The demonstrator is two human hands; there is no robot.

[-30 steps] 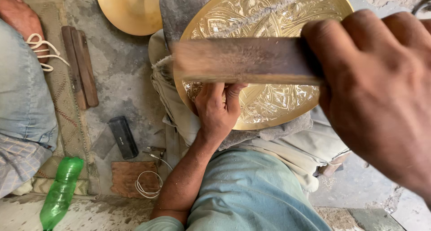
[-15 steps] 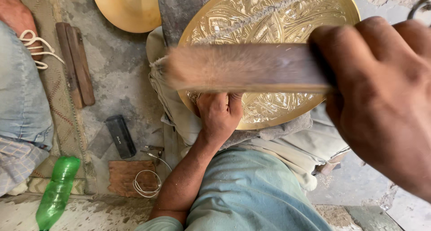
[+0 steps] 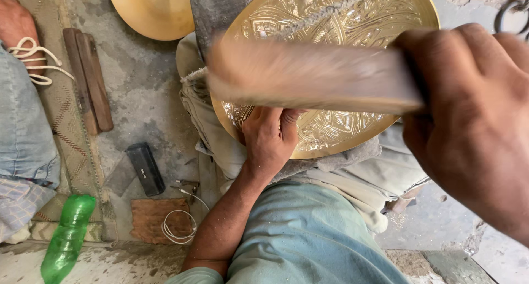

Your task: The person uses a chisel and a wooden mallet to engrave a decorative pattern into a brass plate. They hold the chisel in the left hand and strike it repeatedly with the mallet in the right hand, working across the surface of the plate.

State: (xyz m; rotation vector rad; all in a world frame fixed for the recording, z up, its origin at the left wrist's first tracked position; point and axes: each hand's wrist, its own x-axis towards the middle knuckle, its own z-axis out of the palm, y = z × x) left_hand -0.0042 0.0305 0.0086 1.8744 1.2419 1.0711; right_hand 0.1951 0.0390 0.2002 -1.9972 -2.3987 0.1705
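While the left hand (image 3: 270, 138) is pressed flat on the engraved brass plate (image 3: 352, 19) at centre frame, a blurred wooden bar (image 3: 308, 77), lying left-right above it, is gripped by the right hand (image 3: 468, 118).

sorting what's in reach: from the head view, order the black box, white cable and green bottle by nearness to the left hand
1. black box, on the floor left of the left hand
2. white cable, coiled lower left
3. green bottle, far lower left corner

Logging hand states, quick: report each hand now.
Left hand: pressed on the round engraved brass plate, fingers curled at its lower edge.
Right hand: closed around a blurred flat wooden bar.
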